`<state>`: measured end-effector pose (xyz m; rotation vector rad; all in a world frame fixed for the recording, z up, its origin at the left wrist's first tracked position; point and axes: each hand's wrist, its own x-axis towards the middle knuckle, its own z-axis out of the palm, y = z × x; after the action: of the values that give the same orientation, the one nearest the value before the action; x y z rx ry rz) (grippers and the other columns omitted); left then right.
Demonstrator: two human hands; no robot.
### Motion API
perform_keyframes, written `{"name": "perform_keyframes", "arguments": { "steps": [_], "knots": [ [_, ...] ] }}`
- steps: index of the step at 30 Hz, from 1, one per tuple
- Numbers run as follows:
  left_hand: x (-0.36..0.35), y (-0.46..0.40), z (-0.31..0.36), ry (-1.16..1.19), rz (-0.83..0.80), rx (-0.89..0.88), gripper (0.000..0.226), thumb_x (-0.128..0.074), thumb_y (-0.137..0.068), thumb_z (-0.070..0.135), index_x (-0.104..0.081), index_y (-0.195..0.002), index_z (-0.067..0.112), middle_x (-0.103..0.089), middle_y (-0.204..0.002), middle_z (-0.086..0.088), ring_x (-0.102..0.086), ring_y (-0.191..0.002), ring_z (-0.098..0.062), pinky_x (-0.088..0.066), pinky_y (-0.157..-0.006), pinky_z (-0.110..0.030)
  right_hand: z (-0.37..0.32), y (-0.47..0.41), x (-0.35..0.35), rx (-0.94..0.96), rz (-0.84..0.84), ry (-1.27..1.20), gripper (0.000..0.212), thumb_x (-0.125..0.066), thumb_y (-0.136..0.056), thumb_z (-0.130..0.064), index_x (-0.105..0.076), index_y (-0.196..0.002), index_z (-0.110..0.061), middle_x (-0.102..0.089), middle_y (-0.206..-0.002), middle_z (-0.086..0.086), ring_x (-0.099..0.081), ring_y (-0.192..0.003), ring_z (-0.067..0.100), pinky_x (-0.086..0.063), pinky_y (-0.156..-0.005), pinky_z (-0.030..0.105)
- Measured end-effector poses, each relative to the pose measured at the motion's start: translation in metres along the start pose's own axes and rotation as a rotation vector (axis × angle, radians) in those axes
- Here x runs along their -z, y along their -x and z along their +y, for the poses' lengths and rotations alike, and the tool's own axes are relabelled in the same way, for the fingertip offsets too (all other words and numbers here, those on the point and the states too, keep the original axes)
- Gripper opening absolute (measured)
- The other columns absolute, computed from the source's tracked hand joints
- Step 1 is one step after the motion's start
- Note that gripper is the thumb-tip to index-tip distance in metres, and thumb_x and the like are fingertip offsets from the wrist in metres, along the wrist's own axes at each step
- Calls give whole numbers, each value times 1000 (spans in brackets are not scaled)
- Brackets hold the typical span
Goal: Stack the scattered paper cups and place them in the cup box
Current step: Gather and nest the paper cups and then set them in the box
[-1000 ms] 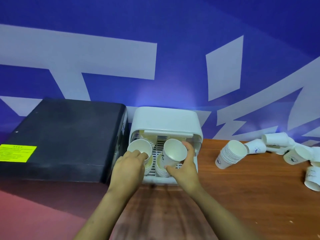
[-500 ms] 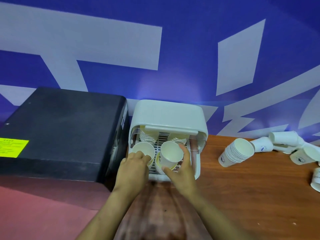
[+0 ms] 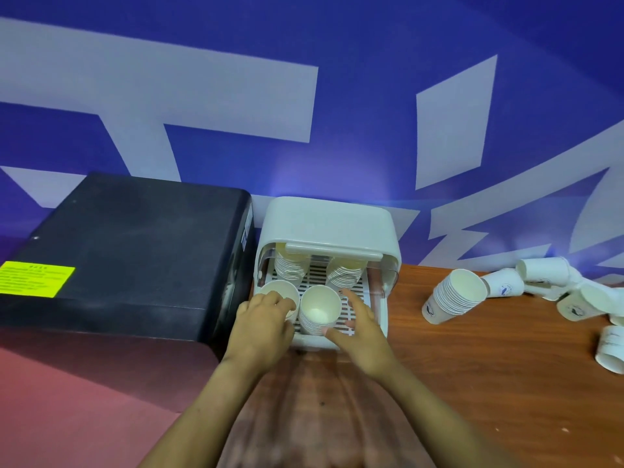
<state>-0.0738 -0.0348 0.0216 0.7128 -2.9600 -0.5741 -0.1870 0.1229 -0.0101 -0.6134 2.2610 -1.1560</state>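
The white cup box [image 3: 327, 224] stands open at the back of the wooden table. Two cup stacks [image 3: 290, 270] stand at the back of its slatted tray. My left hand [image 3: 263, 325] curls its fingers over the rim of the front left cup stack [image 3: 282, 292]. The front right cup stack [image 3: 319, 309] stands upright on the tray. My right hand [image 3: 363, 329] lies just right of it with fingers spread and nearly straight, the thumb by the stack's base. A tilted stack [image 3: 452, 298] and several loose paper cups [image 3: 540, 271] lie on the table at the right.
A large black machine [image 3: 128, 251] with a yellow label stands tight against the box's left side. The blue and white wall runs directly behind the box. One loose cup [image 3: 611, 347] lies near the right edge of view.
The front right stack went from tilted in my right hand to upright on the tray. My right hand's fingers opened off it. My left hand stayed on the front left stack.
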Motion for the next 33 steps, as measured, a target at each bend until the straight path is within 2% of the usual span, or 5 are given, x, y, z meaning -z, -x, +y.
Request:
{"name": "perform_keyframes", "arguments": {
  "steps": [4, 10, 16, 21, 33],
  "knots": [
    [14, 11, 11, 69, 72, -34, 34, -47, -92, 30, -52, -126, 29, -50, -125, 9, -43, -119, -17, -31, -98, -32, 2, 20, 16, -47, -12, 3, 65, -71, -82, -26, -38, -137, -33, -39, -138, -2, -58, -104, 16, -48, -92, 27],
    [4, 37, 36, 247, 91, -127, 27, -52, -90, 25, -59, -116, 26, -58, -113, 8, -53, -106, -16, -43, -91, -34, 30, 68, 45, -126, -48, 95, 45, -69, -83, -19, -52, -124, -24, -52, -125, 1, -54, -92, -3, -36, -71, -3],
    [-17, 47, 92, 256, 62, -172, 28, -54, -87, 21, -62, -113, 25, -64, -109, 8, -58, -102, -14, -45, -85, -29, 52, 80, 105, -172, 53, -4, 34, -69, -84, -21, -59, -115, -26, -61, -112, -4, -56, -106, 10, -39, -89, 21],
    [-44, 40, 162, 195, 2, -139, 22, -48, -89, 27, -59, -108, 25, -62, -105, 7, -57, -100, -17, -45, -84, -33, 96, 88, 159, -181, 17, -54, 27, -68, -85, -15, -61, -111, -20, -62, -108, 2, -58, -93, 4, -39, -73, 1],
    [-129, -2, 380, 130, -100, -75, 28, -47, -90, 28, -55, -117, 28, -58, -117, 7, -55, -107, -16, -46, -85, -29, 205, 82, 379, -152, -48, 67, 29, -66, -86, -27, -57, -114, -30, -59, -115, -6, -58, -103, 9, -43, -85, 24]
  ]
}}
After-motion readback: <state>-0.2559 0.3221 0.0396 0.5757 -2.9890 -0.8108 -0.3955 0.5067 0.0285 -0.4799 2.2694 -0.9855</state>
